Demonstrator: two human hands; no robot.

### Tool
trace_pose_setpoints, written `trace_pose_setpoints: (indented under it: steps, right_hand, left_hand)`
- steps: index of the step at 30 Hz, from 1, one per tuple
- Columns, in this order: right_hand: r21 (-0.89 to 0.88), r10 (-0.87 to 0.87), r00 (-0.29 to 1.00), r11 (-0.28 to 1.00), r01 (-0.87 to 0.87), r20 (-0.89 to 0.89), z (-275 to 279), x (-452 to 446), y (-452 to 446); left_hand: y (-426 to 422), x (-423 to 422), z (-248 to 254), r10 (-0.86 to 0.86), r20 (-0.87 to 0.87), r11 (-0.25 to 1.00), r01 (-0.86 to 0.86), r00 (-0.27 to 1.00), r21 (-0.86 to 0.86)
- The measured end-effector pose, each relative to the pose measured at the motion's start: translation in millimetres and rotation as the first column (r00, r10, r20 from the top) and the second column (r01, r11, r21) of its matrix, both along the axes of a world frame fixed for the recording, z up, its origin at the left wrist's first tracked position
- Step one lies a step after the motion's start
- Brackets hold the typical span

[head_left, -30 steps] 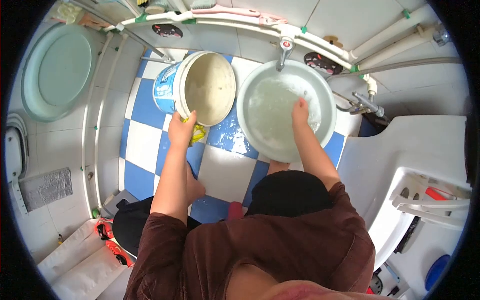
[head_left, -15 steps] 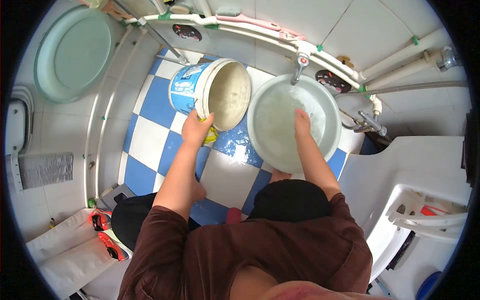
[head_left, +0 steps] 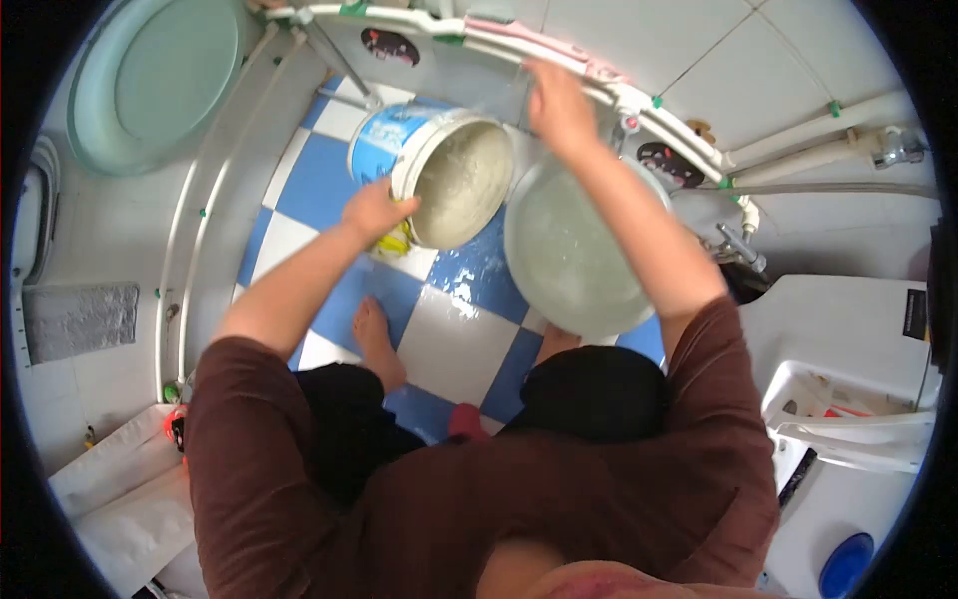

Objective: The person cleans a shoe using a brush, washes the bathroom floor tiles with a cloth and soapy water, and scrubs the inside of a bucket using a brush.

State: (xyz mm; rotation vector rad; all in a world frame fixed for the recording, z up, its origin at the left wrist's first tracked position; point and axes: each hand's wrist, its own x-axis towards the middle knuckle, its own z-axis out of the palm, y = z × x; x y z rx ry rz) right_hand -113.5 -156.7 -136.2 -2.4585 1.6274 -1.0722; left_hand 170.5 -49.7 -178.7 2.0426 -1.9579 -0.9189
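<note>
My left hand [head_left: 379, 212] grips the near rim of a white bucket [head_left: 464, 185] with a blue printed side. The bucket tilts on the floor, its mouth facing right and toward me, its inside wet and whitish. A yellow crumpled piece [head_left: 395, 241] shows just under that hand; I cannot tell what it is. To the right stands a pale green basin [head_left: 516, 268] holding cloudy water. My right hand [head_left: 561, 108] is raised above the basin's far left edge, beside the wall pipes. Its fingers are blurred, and whether they hold anything is unclear.
The tap [head_left: 627, 125] is partly behind my right forearm. A pink long-handled brush [head_left: 539, 42] lies along the white pipes. Blue and white floor tiles [head_left: 459, 344] are wet. A white washing unit [head_left: 838, 329] stands right; another green basin [head_left: 160, 90] hangs left.
My right hand has risen out of the basin and moved up and left toward the pipes. My left hand keeps its hold on the bucket rim. The view has shifted slightly.
</note>
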Motion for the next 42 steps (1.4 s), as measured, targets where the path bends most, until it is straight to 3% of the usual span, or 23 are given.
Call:
trace_pose_setpoints:
  steps: [2, 4, 7, 11, 14, 16, 18, 20, 22, 24, 25, 28, 30, 32, 34, 35, 38, 39, 40, 42]
  right_hand:
    - [-0.042, -0.140, 0.962, 0.990, 0.134, -0.235, -4, -4, -50]
    - [-0.259, -0.306, 0.883, 0.940, 0.221, -0.356, 0, 3, -54]
    - [-0.060, -0.356, 0.810, 0.926, 0.373, -0.466, 22, 17, -57]
    - [0.024, -0.280, 0.775, 0.934, 0.355, -0.566, 17, 12, -70]
    - [0.236, -0.109, 0.917, 0.948, 0.212, -0.385, 68, 40, -13]
    - [0.444, 0.096, 0.985, 0.896, -0.021, -0.146, 69, 39, 24]
    - [0.658, 0.244, 0.945, 0.678, -0.327, 0.218, 38, 49, 53]
    - [0.803, 0.362, 0.917, 0.490, -0.340, 0.168, 11, 75, 75]
    - [0.892, 0.519, 0.855, 0.390, -0.228, -0.008, -71, 105, 55]
    - [0.824, 0.485, 0.854, 0.551, -0.132, -0.187, -130, 137, 37]
    - [0.808, 0.385, 0.889, 0.589, -0.031, -0.246, -142, 148, 25]
    - [0.804, 0.189, 0.927, 0.572, 0.165, -0.325, -179, 178, 20]
    - [0.872, 0.209, 0.947, 0.475, 0.119, -0.244, -207, 203, 36]
    - [0.871, 0.607, 0.765, 0.473, -0.131, -0.214, -217, 229, 47]
    - [0.876, 0.434, 0.886, 0.349, -0.332, 0.163, -215, 232, 63]
    - [0.844, 0.316, 0.884, 0.306, -0.440, 0.345, -213, 231, 70]
    - [0.657, 0.537, 0.842, 0.615, -0.435, 0.054, -240, 171, 62]
    - [0.808, 0.528, 0.830, 0.560, -0.182, -0.180, -188, 161, 49]
    - [0.863, 0.541, 0.740, 0.494, 0.103, -0.398, -131, 156, 35]
    - [0.813, 0.448, 0.777, 0.565, 0.138, -0.442, -142, 160, 39]
  left_hand:
    - [-4, 21, 13, -0.004, -0.032, 0.998, 0.006, 0.999, 0.068]
    - [-2, 41, 9, 0.052, -0.083, 0.996, -0.045, 0.995, 0.082]
    - [0, 73, -10, 0.110, -0.220, 0.994, -0.108, 0.969, 0.021]
    - [3, 113, -40, 0.275, -0.396, 0.961, -0.268, 0.876, 0.075]
    - [5, 123, -41, 0.281, -0.423, 0.957, -0.283, 0.862, 0.058]
    - [10, 118, -35, 0.273, -0.456, 0.957, -0.289, 0.847, 0.035]
    - [13, 109, -28, 0.261, -0.425, 0.959, -0.282, 0.867, 0.016]
    - [13, 100, -24, 0.233, -0.330, 0.969, -0.247, 0.915, 0.000]
    - [12, 97, -29, 0.190, -0.302, 0.980, -0.201, 0.934, -0.007]
    - [17, 85, -28, 0.130, -0.254, 0.986, -0.151, 0.958, -0.066]
    - [18, 78, -23, 0.140, -0.198, 0.987, -0.152, 0.970, -0.047]
    - [22, 73, -30, 0.150, -0.137, 0.987, -0.156, 0.979, -0.036]
    - [22, 70, -29, 0.138, -0.119, 0.987, -0.146, 0.983, -0.064]
    - [25, 70, -29, 0.129, -0.147, 0.985, -0.144, 0.981, -0.095]
    - [26, 72, -34, 0.116, -0.227, 0.979, -0.150, 0.967, -0.139]
    - [26, 74, -35, 0.140, -0.231, 0.977, -0.172, 0.963, -0.124]
    - [30, 82, -38, 0.184, -0.226, 0.975, -0.207, 0.956, -0.083]
    - [31, 84, -40, 0.177, -0.223, 0.978, -0.197, 0.959, -0.073]
    - [32, 86, -42, 0.172, -0.222, 0.979, -0.191, 0.960, -0.067]
    - [32, 83, -48, 0.179, -0.222, 0.974, -0.205, 0.958, -0.100]
